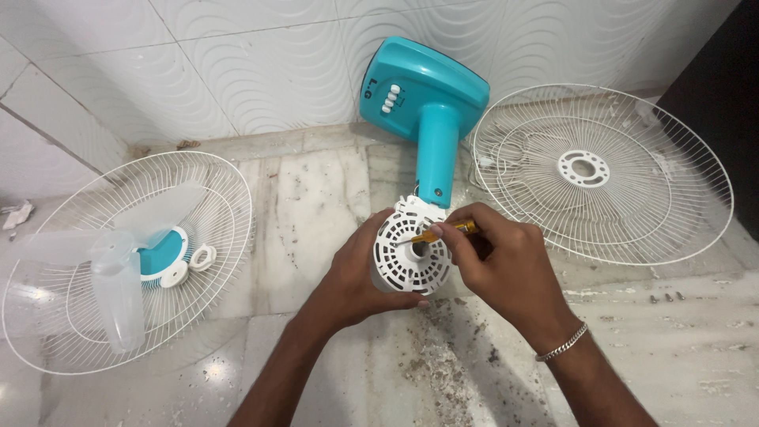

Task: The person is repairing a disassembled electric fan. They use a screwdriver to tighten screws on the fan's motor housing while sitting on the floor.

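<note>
Here we cup the round white slotted plastic motor housing (411, 255) of the teal fan in our left hand (360, 277), on the marble floor (316, 198); our right hand (498, 265) pinches a yellow-handled screwdriver (444, 231) at its centre.

A round white vented motor housing (411, 251) lies on its back, cupped at its left rim by the left hand (357, 277). A yellow-handled screwdriver (444, 232), pinched in the right hand (502, 265), points at its centre.
</note>
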